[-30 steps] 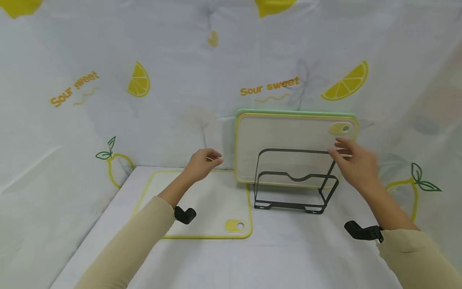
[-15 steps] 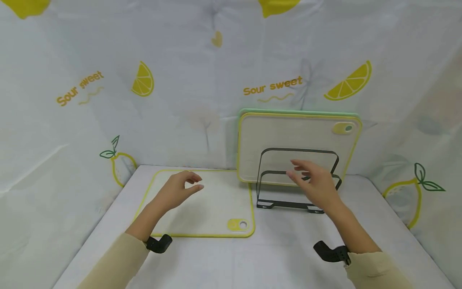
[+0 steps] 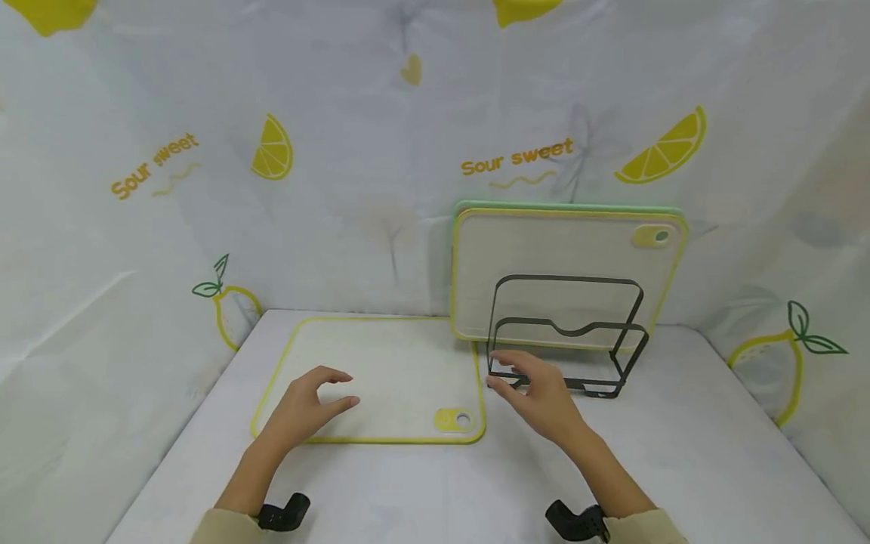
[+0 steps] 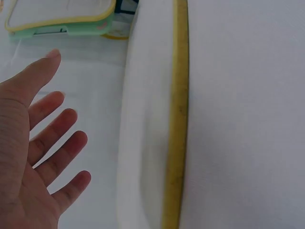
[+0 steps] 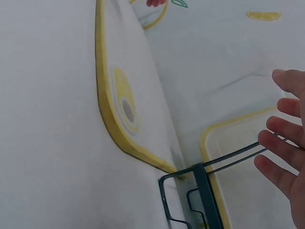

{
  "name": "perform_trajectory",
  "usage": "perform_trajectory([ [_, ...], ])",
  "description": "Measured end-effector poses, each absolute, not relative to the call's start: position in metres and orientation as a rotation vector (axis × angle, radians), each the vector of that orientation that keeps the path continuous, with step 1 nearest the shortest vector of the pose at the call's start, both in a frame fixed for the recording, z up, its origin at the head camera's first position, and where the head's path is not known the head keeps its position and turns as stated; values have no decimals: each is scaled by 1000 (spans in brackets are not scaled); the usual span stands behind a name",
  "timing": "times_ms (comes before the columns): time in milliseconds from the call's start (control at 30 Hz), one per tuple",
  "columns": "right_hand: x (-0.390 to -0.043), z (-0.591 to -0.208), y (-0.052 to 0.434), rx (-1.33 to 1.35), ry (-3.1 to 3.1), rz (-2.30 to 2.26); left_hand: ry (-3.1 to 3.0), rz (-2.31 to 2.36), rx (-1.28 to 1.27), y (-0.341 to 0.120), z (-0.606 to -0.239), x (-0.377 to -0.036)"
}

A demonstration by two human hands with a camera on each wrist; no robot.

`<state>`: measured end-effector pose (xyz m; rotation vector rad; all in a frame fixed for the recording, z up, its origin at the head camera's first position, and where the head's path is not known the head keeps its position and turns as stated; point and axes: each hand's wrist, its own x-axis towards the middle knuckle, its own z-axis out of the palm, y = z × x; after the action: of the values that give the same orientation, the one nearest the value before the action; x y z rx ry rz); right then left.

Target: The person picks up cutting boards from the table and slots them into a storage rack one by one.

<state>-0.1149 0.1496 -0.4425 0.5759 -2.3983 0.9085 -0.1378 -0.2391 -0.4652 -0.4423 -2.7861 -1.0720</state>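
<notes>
Across the lower part of the head view the white table [image 3: 680,453] lies bare, wide enough for either hand. At centre left a flat yellow-rimmed cutting board [image 3: 381,370] fills the surface. Right of it the black wire rack [image 3: 567,336] blocks the centre, two upright boards [image 3: 564,249] leaning behind it, seemingly against the backdrop. A narrow gap separates rack and flat board.
</notes>
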Motion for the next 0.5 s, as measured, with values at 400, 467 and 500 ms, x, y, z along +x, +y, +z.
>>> perform_trajectory([
  [400, -110, -486, 117, 540, -2509, 1111, -2729, -1161, -202, -271, -495, -122],
  [467, -109, -493, 115, 508, -2540, 1143, -2722, -1139, -195, -274, -500, -121],
  [500, -109, -497, 113, 497, -2550, 1152, -2717, -1123, -190, -275, -502, -121],
])
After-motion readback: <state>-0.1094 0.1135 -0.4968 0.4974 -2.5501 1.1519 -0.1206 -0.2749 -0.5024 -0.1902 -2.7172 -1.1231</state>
